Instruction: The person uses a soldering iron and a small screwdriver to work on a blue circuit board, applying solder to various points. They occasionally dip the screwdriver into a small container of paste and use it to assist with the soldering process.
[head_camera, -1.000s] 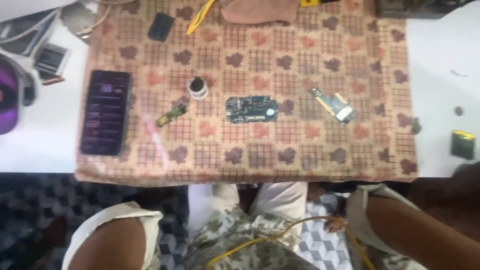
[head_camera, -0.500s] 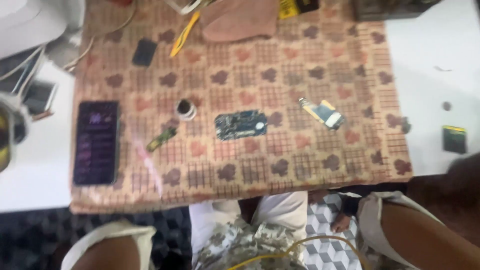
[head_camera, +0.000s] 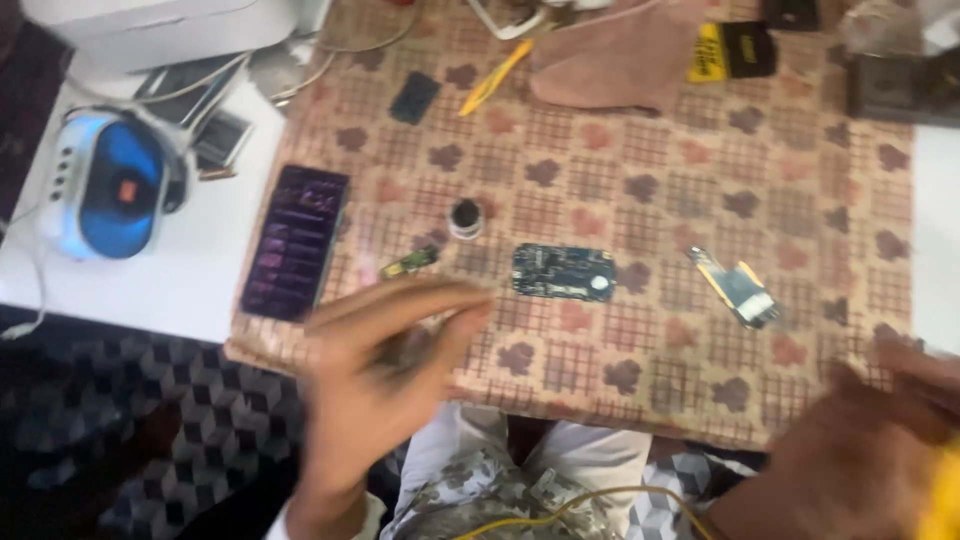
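A dark blue rectangular phone circuit board (head_camera: 563, 272) lies mid-cloth just beyond the blurred left hand (head_camera: 385, 375), fingers extended together, empty; a careless sweep could knock it off.

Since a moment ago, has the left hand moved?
Yes. The left hand has risen from below the table edge and now overlaps the patterned cloth, near the circuit board.

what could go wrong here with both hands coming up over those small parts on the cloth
The left hand is blurred with motion close to the small green board and the little round pot; a sweep could knock them off the patterned cloth. The flex part lies near the right hand and the cloth's edge, so it might get brushed off.
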